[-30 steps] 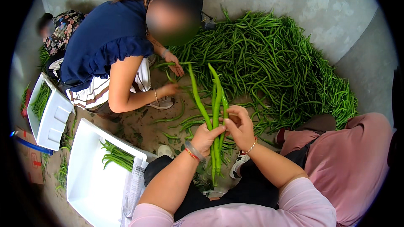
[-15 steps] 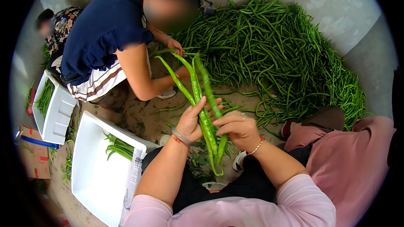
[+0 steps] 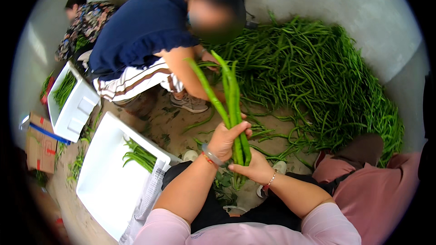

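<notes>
A small bunch of long green chili peppers (image 3: 234,97) stands nearly upright in front of me, tips fanned toward the far side. My left hand (image 3: 225,141) is closed round its middle, thumb across the front. Lower down, my right hand (image 3: 255,167) grips the same bunch near its bottom end, its thumb in front and other fingers mostly hidden behind. To my left, a white plastic box (image 3: 102,172) holds a few more green chili peppers (image 3: 140,155) at its right side, next to a printed plastic sheet (image 3: 147,199).
A large heap of green chili peppers (image 3: 313,86) lies against the far wall. A co-worker in dark blue (image 3: 136,38) crouches ahead, another in a floral top (image 3: 93,16) beyond. Pink clothing (image 3: 381,186) is close on my right. Another white box (image 3: 75,113) and a cardboard box (image 3: 41,147) stand left.
My right hand, holding a separate pepper beside the bunch before, has moved down and closed on the bunch's lower end. That pepper now lies with the others. The whole view has shifted somewhat.
</notes>
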A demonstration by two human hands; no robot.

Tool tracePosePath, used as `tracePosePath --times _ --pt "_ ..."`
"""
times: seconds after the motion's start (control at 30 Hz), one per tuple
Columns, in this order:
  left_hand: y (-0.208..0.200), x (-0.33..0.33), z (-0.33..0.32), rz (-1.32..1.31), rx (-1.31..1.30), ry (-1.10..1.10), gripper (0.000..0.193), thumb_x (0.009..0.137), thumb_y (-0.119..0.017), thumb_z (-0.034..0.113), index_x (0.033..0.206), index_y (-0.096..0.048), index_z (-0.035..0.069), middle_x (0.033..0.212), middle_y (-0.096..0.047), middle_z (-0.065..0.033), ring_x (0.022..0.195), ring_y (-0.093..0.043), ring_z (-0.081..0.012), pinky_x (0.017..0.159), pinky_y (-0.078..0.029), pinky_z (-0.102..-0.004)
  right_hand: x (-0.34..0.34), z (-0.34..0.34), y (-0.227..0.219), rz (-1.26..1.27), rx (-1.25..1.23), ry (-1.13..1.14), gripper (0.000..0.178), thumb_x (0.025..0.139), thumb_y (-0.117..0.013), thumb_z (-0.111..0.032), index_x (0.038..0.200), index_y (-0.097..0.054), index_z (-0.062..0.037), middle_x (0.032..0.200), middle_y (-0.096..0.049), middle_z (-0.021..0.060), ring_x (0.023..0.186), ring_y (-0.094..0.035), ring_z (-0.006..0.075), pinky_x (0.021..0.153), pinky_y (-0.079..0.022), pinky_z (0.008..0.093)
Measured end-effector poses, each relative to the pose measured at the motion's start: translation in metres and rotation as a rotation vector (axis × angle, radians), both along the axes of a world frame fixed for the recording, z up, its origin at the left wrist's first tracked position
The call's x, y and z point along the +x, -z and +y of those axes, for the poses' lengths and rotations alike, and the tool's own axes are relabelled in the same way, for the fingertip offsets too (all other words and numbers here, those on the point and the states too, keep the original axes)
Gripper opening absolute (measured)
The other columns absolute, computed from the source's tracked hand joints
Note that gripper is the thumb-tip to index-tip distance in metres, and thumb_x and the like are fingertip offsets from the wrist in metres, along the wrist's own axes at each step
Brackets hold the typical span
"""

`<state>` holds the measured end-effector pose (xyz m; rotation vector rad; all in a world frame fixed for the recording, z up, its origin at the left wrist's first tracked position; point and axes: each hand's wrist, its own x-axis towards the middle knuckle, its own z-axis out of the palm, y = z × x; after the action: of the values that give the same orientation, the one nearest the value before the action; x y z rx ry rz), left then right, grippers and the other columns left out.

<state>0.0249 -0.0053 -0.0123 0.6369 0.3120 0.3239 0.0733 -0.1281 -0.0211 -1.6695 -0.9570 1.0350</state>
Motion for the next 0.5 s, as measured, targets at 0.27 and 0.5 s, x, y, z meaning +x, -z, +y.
tracePosePath --times 0.27,0.5 --pt "-0.04 -0.087 -0.002 0.34 0.81 -0.652 0.048 0.067 -0.063 0.019 0.101 -0.036 -0.001 0.077 -0.051 -0.0059 0.068 -0.05 -0.0112 0.064 -0.042 -0.025 -0.059 0.049 -0.035 -0.192 0.196 -0.173 0.037 0.063 -0.059 -0.014 0.095 -0.046 0.0 0.081 -0.054 0.0118 0.076 -0.054 0.0199 0.066 -0.042 0.0298" --pt "-0.047 -0.271 0.135 0.467 0.546 -1.17 0.04 0.072 -0.058 0.014 0.101 -0.034 0.0 0.07 -0.047 -0.007 0.056 -0.05 -0.0138 0.05 -0.043 -0.0249 -0.121 0.119 -0.092 -0.157 0.292 -0.358 0.063 0.065 -0.062 -0.011 0.117 -0.027 -0.0021 0.103 -0.046 0.0153 0.089 -0.05 0.0218 0.076 -0.041 0.0303"
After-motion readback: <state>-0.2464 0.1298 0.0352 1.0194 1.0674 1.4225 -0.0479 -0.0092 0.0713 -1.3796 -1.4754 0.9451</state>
